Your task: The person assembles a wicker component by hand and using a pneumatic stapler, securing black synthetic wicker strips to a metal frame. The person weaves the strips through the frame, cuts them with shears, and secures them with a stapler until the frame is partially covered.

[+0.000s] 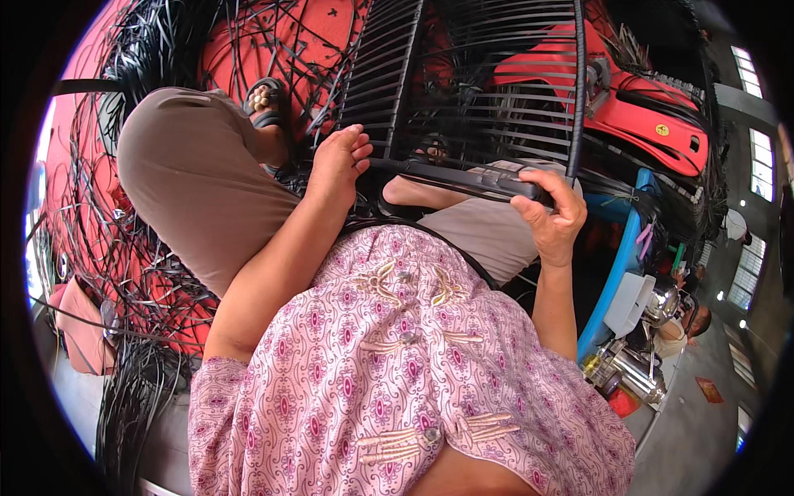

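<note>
A black frame with rows of dark plastic strips stretched across it stands in front of my knees. Along its near side runs a thick black bar. My right hand has its thumb and fingers bent around the right end of this bar, by the frame's corner. My left hand is at the near left corner of the frame with its fingers curled in. What those fingers hold, if anything, I cannot make out.
Loose black strips lie tangled over the red surface at the left. A red molded piece is beyond the frame at the right. Nearer are a blue-rimmed container, a metal flask and a pink bag far left.
</note>
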The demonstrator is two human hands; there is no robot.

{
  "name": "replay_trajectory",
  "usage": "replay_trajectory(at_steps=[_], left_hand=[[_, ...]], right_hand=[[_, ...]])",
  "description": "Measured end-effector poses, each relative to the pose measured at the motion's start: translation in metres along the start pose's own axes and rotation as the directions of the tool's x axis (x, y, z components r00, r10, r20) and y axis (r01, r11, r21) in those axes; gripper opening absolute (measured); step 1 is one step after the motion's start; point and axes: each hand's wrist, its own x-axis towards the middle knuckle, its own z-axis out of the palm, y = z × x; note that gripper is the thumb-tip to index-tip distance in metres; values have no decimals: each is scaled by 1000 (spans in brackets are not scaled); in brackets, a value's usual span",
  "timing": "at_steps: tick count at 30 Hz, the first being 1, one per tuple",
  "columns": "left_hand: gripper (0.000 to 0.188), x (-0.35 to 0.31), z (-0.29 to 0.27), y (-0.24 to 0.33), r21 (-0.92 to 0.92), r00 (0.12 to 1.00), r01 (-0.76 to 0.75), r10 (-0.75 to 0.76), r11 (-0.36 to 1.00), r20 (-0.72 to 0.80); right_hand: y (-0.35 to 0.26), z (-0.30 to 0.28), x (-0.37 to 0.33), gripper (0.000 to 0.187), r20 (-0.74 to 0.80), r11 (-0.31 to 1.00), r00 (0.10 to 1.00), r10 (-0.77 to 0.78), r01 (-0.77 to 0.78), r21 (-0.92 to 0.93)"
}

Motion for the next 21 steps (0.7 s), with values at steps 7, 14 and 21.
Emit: replay_trajectory(at_steps=[7,14,21], left_hand=[[23,3,11,0,264,951,-308,286,914,122],[23,4,14,2,301,951,-294,247,907,186],[23,-2,21,6,274,981,-142,97,951,171]], right_hand=[[-11,-50,79,33,-187,974,973,-132,92,-209],[-12,-85,155,27,-229,998,971,-66,68,-1],[-8,-130,226,36,-283,997,957,-60,44,-63]])
